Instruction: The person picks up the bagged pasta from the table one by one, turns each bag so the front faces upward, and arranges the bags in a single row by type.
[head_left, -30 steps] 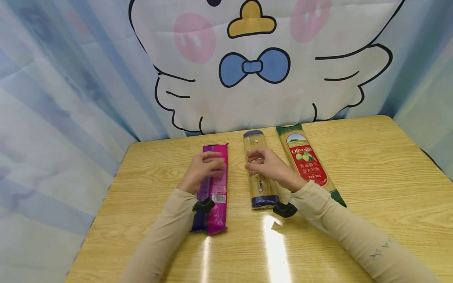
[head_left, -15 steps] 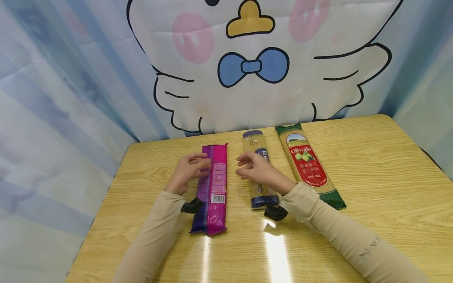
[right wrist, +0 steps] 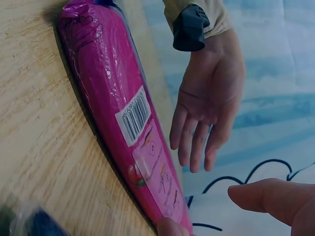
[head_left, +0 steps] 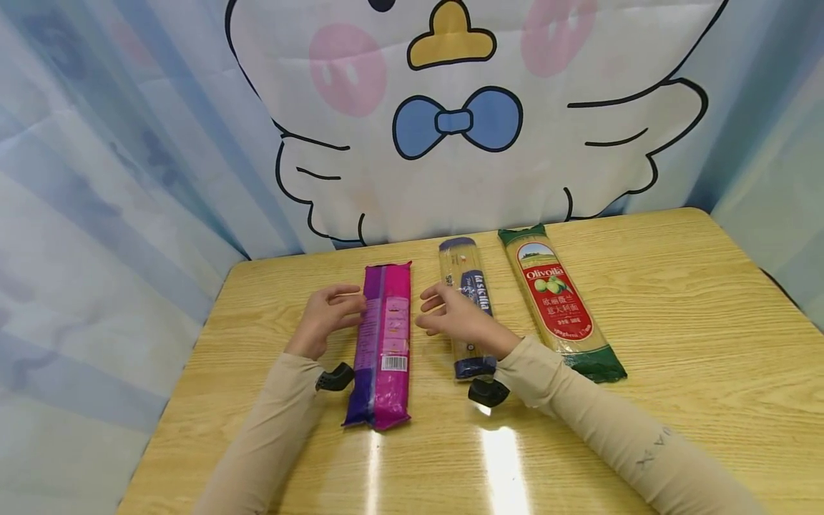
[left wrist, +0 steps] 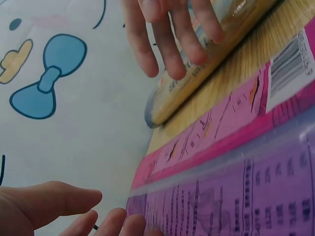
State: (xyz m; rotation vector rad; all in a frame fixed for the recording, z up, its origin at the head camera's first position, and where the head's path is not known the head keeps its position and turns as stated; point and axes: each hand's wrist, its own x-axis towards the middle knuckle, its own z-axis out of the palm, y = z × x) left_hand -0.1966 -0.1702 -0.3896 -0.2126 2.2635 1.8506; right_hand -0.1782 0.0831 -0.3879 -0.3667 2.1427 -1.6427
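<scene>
A pink and purple packet (head_left: 383, 350) with a barcode lies lengthwise on the table, left of the other two. My left hand (head_left: 327, 318) is at its left side, fingers relaxed and slightly bent, fingertips right at the purple edge. On its other side my right hand (head_left: 460, 315) hovers with loosely bent fingers, thumb and fingers apart, over part of a blue-ended pasta packet (head_left: 475, 286). Both palms face the pink packet (right wrist: 113, 78), as the right wrist view shows. Neither hand holds anything.
A green-ended spaghetti packet (head_left: 560, 304) with a red label lies slanted at the right. All three packets rest on a wooden table (head_left: 695, 315). Behind the table's back edge hangs a curtain (head_left: 450, 193) with a cartoon bird print.
Both hands have moved left. The left hand has gone from over the pink packet to its left side, and the right hand from over the blue-ended packet toward the gap. The packets stay put.
</scene>
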